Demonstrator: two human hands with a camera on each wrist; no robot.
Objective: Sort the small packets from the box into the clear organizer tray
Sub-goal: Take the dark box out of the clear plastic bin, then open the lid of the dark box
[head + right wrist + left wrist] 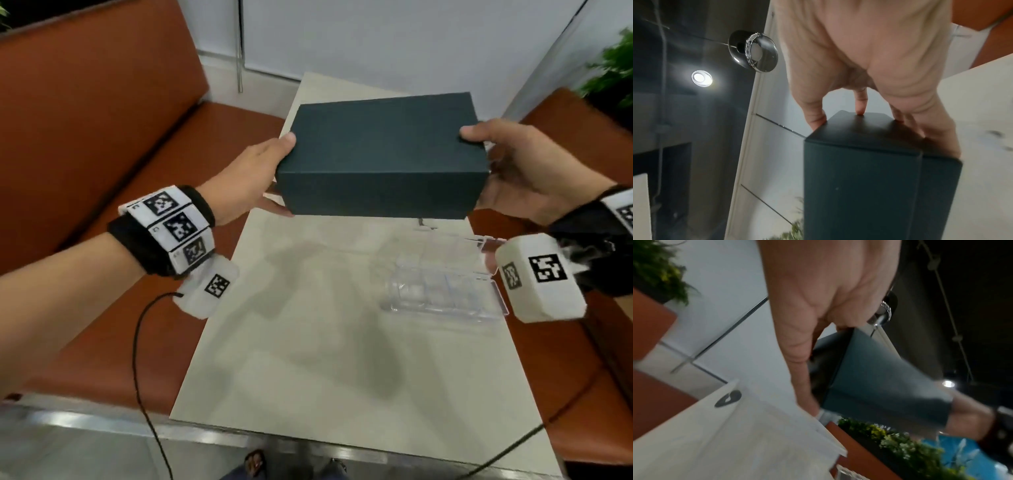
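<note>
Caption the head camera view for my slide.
Both hands, left hand and right hand, hold a closed dark box above the table.

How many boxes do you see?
1. A dark box is held up over the table, left hand and right hand gripping its ends. No other box shows.

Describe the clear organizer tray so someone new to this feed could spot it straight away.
Start at the pale table between the orange benches. Below the dark box, which the left hand and right hand hold above the table, the clear organizer tray lies near the table's right edge. It is see-through, with divided compartments, almost blending into the tabletop.
</note>
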